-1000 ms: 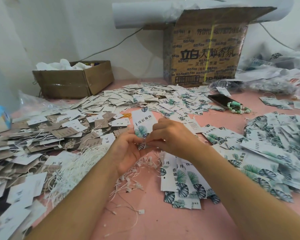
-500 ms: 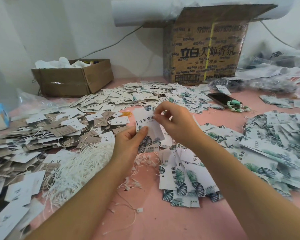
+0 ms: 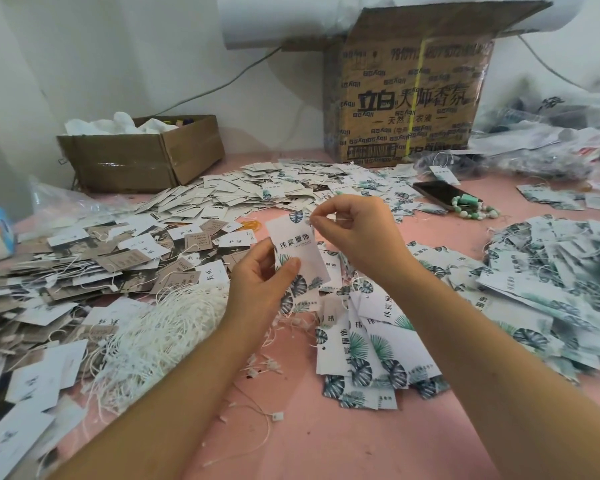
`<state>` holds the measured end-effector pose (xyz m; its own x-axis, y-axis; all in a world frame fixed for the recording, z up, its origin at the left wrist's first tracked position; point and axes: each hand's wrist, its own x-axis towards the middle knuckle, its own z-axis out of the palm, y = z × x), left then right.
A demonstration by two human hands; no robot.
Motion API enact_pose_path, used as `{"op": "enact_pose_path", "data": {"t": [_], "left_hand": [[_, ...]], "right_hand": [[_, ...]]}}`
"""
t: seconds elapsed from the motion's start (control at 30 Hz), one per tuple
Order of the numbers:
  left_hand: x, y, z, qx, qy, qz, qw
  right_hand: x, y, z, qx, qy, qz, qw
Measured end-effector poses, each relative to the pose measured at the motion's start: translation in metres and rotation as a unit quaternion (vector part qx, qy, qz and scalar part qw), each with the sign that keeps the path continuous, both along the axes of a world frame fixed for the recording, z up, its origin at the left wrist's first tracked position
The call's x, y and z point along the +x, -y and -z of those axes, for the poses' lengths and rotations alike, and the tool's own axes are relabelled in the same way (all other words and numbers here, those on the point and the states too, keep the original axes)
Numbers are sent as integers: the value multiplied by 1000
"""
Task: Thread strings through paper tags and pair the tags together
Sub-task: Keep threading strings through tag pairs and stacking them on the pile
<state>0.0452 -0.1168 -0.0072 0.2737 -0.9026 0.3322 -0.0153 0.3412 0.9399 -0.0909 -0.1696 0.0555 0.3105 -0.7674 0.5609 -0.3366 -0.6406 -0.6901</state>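
The left grip (image 3: 257,284) pinched the lower part of a leaf-printed tag (image 3: 293,244), held upright above the pink bench (image 3: 326,441). The right grip (image 3: 357,237) pinched a thin string (image 3: 335,219) at the tag's top corner; loose white strings (image 3: 160,327) lay heaped just left

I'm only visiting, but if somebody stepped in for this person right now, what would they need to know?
Left hand grips the lower part of a leaf-print tag, held above the pink table.
Right hand pinches at that tag's top corner; any string there is too fine to make out.
Loose strings lie heaped on the left, a stack of leaf tags just below the hands.
Done: seemingly the big heap of leaf tags on the right.
Left: finish this tag, pair it, work through the stack.
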Motion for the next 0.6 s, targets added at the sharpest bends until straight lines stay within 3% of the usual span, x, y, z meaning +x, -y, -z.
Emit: {"op": "enact_pose_path", "data": {"t": [0.6], "left_hand": [[-5,-3,-1,-32,23,16,999]], "right_hand": [[3,-1,1,-57,-104,42,992]]}}
